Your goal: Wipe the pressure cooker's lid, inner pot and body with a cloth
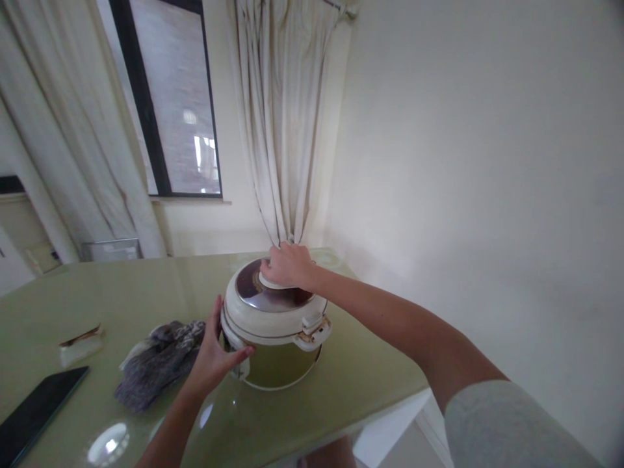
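Observation:
A round rice cooker [280,364] with a cream lid and shiny metal body stands on the glossy green table [370,383], near its right edge. My right hand [287,265] rests on top of the lid, fingers closed over the cream lid handle [270,282]. My left hand [214,354] grips the cooker's left side, thumb hooked on the side handle under the lid rim. The lid sits slightly tilted on the body.
A crumpled grey cloth [158,364] lies just left of the cooker. A dark tablet [36,413] sits at the front left, a small packet [80,344] behind it. Curtains [283,123] and a window [170,97] stand behind the table; a white wall is to the right.

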{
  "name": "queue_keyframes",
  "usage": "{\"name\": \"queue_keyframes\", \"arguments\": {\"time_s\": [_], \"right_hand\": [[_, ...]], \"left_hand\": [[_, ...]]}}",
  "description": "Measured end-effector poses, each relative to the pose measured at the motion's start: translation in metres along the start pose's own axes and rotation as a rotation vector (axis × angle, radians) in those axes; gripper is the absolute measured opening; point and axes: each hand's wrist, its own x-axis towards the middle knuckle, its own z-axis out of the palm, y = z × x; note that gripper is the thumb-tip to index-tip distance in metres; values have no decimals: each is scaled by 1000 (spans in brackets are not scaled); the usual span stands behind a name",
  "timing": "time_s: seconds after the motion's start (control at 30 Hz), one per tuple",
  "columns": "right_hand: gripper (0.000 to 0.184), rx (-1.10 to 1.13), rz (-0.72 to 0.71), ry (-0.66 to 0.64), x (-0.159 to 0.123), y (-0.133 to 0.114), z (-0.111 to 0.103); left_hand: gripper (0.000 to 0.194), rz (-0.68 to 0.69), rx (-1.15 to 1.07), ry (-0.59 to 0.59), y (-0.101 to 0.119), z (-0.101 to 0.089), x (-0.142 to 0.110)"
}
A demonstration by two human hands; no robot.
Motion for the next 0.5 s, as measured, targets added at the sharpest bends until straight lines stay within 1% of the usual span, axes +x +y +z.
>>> {"name": "queue_keyframes", "arguments": {"time_s": [0.1,0.23,0.3,0.37,0.43,0.5], "right_hand": [[51,5,5,3,-1,-2,1],[58,104,19,28,-7,6,6],[62,184,-4,7,-10,11,8],[61,233,-29,-14,-10,15,10],[59,244,-52,-14,-9,18,11],[56,240,-108,-10,-5,22,12]], "left_hand": [[144,14,9,2,1,0,0],[139,10,3,-6,1,1,-2],[136,5,-7,-6,3,1,-3],[135,-3,-12,-1,5,2,-4],[138,-12,-12,6,7,2,-4],[140,-20,-12,13,8,2,-4]]}}
